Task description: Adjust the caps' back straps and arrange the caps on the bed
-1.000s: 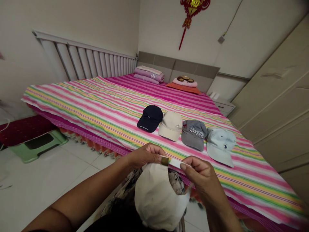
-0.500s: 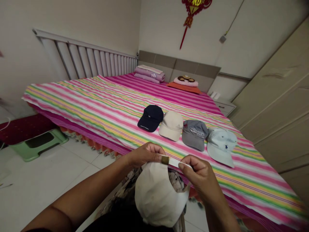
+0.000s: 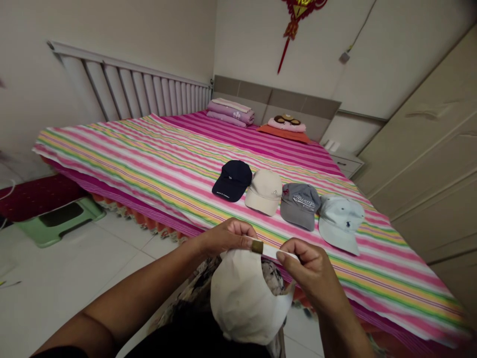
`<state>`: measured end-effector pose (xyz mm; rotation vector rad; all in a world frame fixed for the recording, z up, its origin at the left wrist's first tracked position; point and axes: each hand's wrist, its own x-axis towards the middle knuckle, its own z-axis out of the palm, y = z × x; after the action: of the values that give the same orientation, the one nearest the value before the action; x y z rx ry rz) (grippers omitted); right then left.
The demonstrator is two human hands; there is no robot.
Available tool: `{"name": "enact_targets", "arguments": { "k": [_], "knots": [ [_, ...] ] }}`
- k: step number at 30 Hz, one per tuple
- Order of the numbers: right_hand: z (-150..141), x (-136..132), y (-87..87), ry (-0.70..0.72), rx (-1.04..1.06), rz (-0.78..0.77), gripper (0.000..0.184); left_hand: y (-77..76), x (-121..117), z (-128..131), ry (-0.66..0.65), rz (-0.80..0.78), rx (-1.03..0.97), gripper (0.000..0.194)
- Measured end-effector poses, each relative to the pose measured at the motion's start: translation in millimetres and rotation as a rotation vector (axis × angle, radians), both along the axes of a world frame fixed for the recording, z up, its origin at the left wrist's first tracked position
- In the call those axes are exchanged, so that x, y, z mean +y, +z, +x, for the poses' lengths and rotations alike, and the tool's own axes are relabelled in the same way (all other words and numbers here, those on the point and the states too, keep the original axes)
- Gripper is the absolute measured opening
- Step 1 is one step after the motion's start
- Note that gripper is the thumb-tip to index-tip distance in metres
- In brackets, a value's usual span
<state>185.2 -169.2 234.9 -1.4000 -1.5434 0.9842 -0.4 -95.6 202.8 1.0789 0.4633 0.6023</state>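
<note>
A cream baseball cap [image 3: 248, 298] hangs over my lap, its rear opening facing up and to the right. My left hand [image 3: 231, 235] pinches the back strap beside its brass-coloured buckle [image 3: 257, 246]. Between finger and thumb of my right hand [image 3: 304, 258] is the white strap [image 3: 271, 252], held stretched out from the buckle. Just beyond, a row of caps lies on the bed: a navy cap [image 3: 234, 180], a beige cap [image 3: 264, 191], a grey cap [image 3: 300, 205] with lettering, and a pale blue cap [image 3: 341, 223].
The bed [image 3: 122, 154] has a striped sheet. Folded bedding [image 3: 231, 113] and an orange pillow [image 3: 281, 133] lie near the headboard [image 3: 283, 102]. A green stool [image 3: 61, 221] stands on the floor at left, a wardrobe [image 3: 428, 149] at right, and a radiator [image 3: 130, 87] along the wall.
The cream cap and both hands have shifted very slightly right in view. Both hands keep the same pinch on the strap; the caps on the bed stay in place.
</note>
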Motion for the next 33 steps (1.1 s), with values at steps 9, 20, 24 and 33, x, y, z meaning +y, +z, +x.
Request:
{"name": "enact_targets", "arguments": {
  "k": [9, 20, 24, 33],
  "knots": [
    [0, 2, -3.3, 0.062, 0.044, -0.056, 0.023, 1.8, -2, -1, -0.016, 0.031, 0.052, 0.031],
    [0, 2, -8.8, 0.036, 0.076, -0.066, 0.025, 3.1, -5, 1, 0.003, 0.102, 0.121, 0.033],
    [-3, 2, -10.8, 0.003, 0.119, -0.037, 0.024, 2.1, -6, 2, 0.018, 0.108, 0.095, 0.032],
    [-4, 0, -16.1, -0.007, 0.186, -0.041, 0.025, -5.1, -8, 7, 0.141, 0.218, -0.061, 0.028]
  ]
}}
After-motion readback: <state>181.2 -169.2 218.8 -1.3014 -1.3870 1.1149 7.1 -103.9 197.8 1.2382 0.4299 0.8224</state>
